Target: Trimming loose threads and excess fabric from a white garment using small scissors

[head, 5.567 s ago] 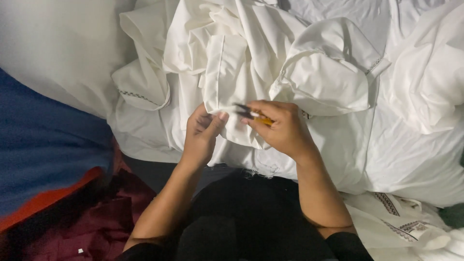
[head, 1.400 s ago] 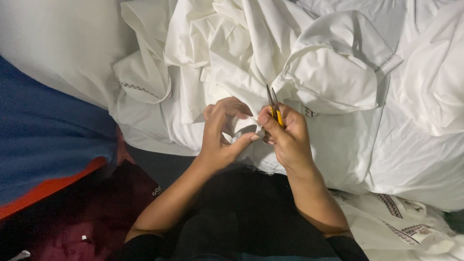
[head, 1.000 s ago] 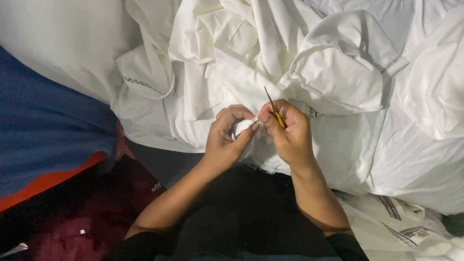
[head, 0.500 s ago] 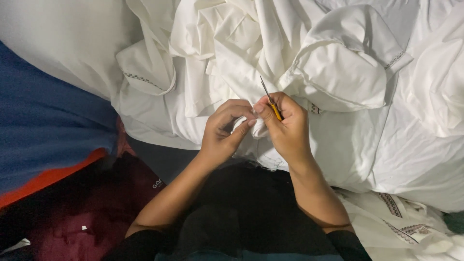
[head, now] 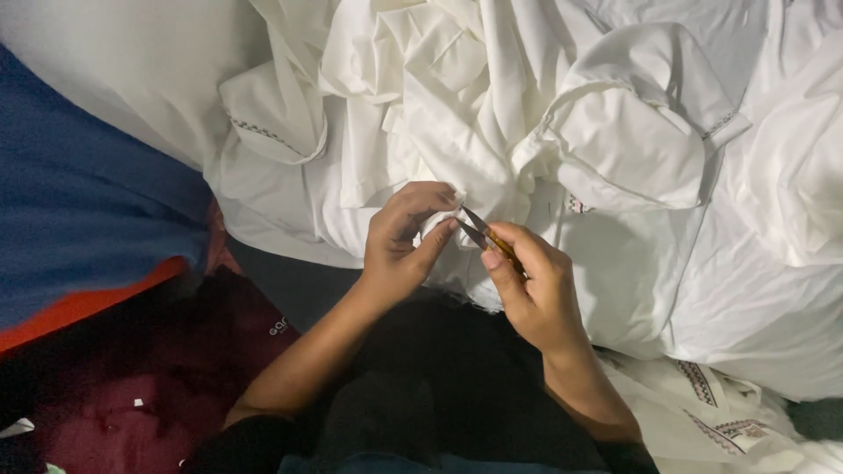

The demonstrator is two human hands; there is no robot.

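Observation:
My left hand [head: 399, 241] pinches a small fold of the white garment [head: 492, 132] between thumb and fingers. My right hand [head: 536, 290] grips small thread snips [head: 483, 235] with a yellow-orange handle. The metal blades point up and left and touch the pinched fold right beside my left fingertips. The white garments lie heaped in front of me, with dark stitched trim along some edges. Both forearms reach up from my lap, which is covered in black cloth [head: 439, 386].
A blue cloth with an orange-red edge [head: 79, 254] lies at the left. Below it is a dark maroon fabric [head: 140, 386]. More white pieces with embroidered trim [head: 720, 421] lie at the lower right. A plain white sheet [head: 114, 70] fills the upper left.
The snips have tipped from pointing up to pointing left, into the fold my left hand pinches. Both hands have drawn closer together on the white cloth.

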